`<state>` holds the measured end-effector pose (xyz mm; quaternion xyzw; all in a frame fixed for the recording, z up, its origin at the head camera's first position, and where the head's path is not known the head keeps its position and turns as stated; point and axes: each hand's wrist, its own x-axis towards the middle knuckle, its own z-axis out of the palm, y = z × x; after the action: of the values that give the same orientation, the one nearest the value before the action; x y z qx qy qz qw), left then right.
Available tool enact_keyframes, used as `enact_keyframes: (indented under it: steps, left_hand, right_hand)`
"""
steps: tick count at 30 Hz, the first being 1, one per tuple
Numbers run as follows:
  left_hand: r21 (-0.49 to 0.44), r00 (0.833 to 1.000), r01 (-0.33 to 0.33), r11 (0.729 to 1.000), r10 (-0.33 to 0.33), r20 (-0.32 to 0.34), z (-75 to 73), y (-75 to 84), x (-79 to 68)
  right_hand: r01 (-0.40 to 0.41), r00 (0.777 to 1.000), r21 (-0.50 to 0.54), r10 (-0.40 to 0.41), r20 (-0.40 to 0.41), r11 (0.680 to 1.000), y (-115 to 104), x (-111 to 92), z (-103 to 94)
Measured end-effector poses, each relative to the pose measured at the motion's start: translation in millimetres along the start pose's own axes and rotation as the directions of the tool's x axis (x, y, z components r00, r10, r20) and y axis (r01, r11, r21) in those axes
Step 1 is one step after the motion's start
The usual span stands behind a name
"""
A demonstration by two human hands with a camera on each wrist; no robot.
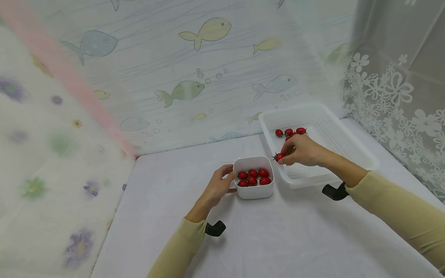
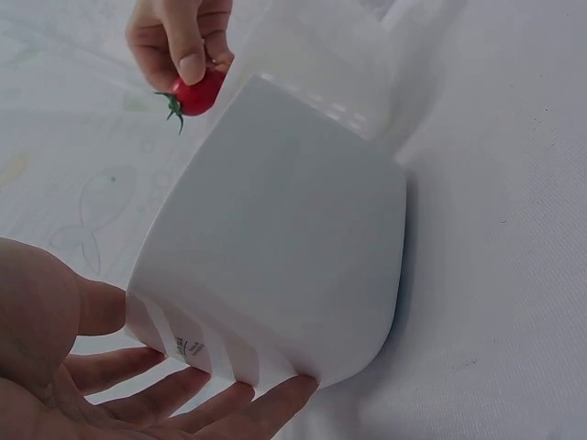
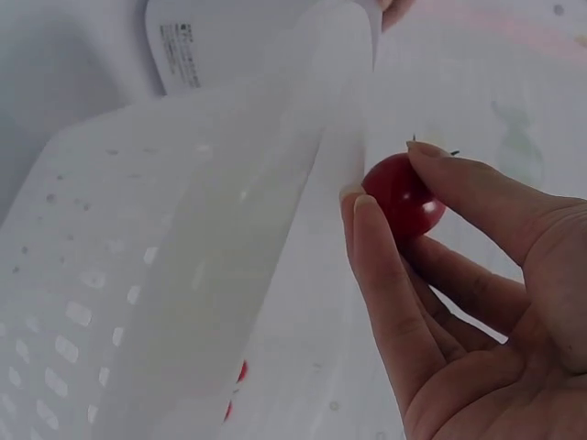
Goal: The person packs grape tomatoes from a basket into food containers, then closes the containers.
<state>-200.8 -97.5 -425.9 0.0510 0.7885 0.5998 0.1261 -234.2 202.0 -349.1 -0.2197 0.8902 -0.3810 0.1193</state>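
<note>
White cloth covers the table [image 1: 156, 197]; clock positions read from the head view. White perforated basket [image 1: 340, 143] lies at 2 o'clock from the small white box [image 1: 255, 193]. Left hand [image 1: 219, 182] at the box's 9 o'clock: fingers extended, tips resting against its wall, no clasp. Right hand [image 1: 302, 150] at 2 o'clock from the box: grasping, one tomato [image 1: 279, 157] pinched between thumb and fingertips, its green stem toward 9 o'clock, near the basket's rim. Six red tomatoes [image 1: 253, 173] sit inside the box, two rows of three. Several loose tomatoes [image 1: 288, 132] lie at the basket's 10 o'clock, partly hidden.
</note>
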Motion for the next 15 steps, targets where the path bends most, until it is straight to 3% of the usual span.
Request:
enact_keyframes:
  steps: [15]
  left_hand:
    - [0.003, 1.0, 0.013, 1.0, -0.013, -0.008, 0.3, 0.4, 0.2]
  right_hand:
    - [0.055, 0.998, -0.027, -0.055, -0.012, 0.998, -17.6, 1.6, 18.6]
